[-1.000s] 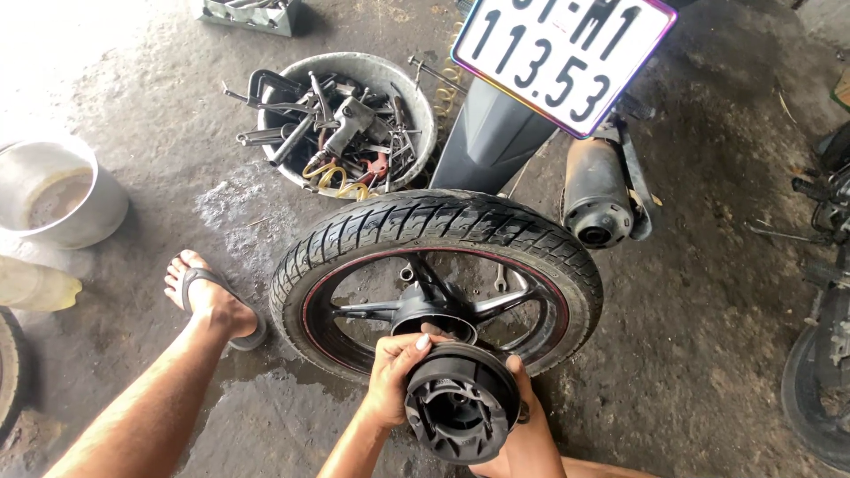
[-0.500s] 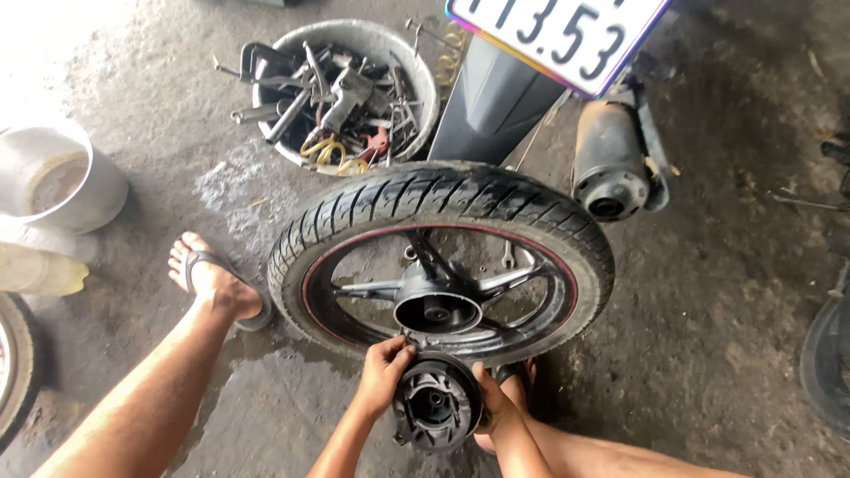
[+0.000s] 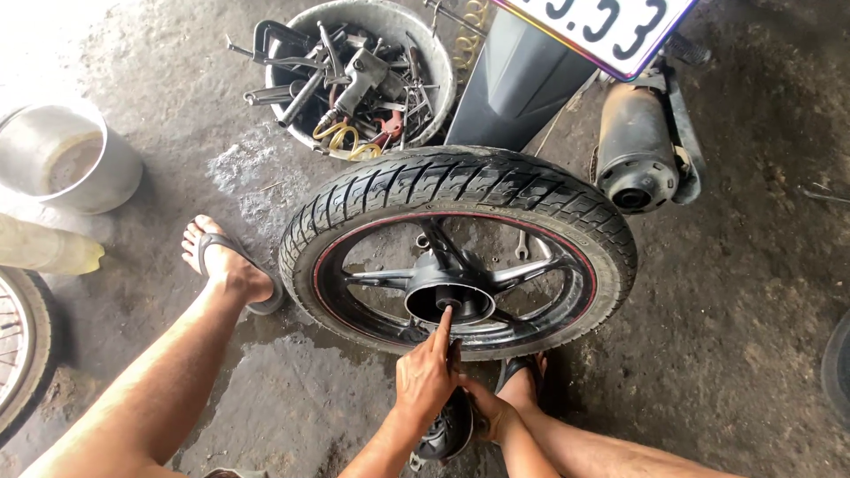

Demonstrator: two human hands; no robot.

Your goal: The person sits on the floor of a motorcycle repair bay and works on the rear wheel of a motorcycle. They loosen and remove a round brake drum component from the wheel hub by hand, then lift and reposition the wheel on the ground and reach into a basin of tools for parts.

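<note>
A black motorcycle wheel lies tilted on the concrete floor, its treaded tyre ringed by a thin red rim stripe, dark spokes running to an open round hub. Just below it, a dark round drum part is held low, mostly hidden.

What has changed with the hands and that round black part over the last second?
The round black part has dropped lower, now mostly hidden under the hands. The left hand has stretched a finger up to the wheel's hub. The right hand still holds the part. The wheel and tool basin stayed put.
</note>
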